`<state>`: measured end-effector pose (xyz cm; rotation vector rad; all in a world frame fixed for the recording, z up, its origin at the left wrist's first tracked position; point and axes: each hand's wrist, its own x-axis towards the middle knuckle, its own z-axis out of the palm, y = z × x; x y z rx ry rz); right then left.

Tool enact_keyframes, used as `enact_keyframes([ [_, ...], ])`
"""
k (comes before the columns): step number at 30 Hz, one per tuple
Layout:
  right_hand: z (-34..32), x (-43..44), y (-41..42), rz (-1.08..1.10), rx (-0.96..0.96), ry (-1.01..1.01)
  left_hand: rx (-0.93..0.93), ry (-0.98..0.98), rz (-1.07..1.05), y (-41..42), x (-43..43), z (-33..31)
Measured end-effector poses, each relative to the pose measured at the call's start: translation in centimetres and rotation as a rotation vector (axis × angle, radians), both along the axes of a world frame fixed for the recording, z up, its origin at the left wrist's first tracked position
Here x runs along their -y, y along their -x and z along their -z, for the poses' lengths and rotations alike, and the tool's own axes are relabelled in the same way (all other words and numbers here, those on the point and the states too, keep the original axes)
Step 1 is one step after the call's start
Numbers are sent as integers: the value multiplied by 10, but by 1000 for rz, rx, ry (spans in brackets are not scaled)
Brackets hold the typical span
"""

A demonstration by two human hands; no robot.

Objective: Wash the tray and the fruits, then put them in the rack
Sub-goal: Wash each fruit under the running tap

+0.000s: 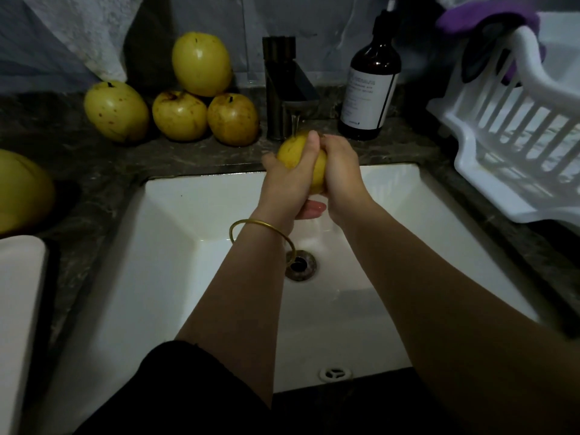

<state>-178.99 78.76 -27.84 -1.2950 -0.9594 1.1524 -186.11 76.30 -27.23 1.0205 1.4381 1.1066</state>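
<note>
- At the bottom edge, closest to us, a dark garment (194,390) covered our front above the near rim of a white rectangular sink (188,215).
- A small round overflow hole (334,374) sat in the sink's near wall, and a metal drain (303,265) lay in the middle of the basin.
- Both bare forearms reached forward over the basin, with a thin gold bangle (262,229) loose round our left wrist.
- Our left hand (287,180) curled round a yellow fruit (295,150) from the left, and our right hand (340,177) wrapped it from the right. Both held it tightly above the far side of the sink.
- A thin stream of water (295,122) fell from a dark metal faucet (279,86) onto the top of the held fruit.
- At the left edge, a white object (18,309) with a rounded corner lay on the dark marbled counter (94,161). We could not tell what it was.
- Beyond it, another yellow fruit (22,189) was partly cut off by the frame.
- Left of the faucet, four yellow fruits (179,116) sat on the counter against the wall, three touching side by side and one stacked on top.
- Right of the faucet stood a brown pump bottle (370,83) with a pale label.
- At the far right, a white slatted rack (464,161) sat on the counter, with a purple cloth (489,14) draped over its far rim.
</note>
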Motion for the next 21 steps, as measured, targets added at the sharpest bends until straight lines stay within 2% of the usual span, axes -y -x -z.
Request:
enact_keyframes([
  [1,0,1,-1,-10,-19,-12,39,23,-10,0,0,0],
  [5,0,4,-3,-96,-38,-96,386,105,-62,4,0,0],
  [8,-1,5,-2,-117,-84,-100,378,60,-113,5,-2,1],
  [12,0,6,2,-115,6,-140,470,93,-124,6,-4,0],
  [21,-4,9,1,-145,-25,-96,439,146,-120,6,-3,-1],
])
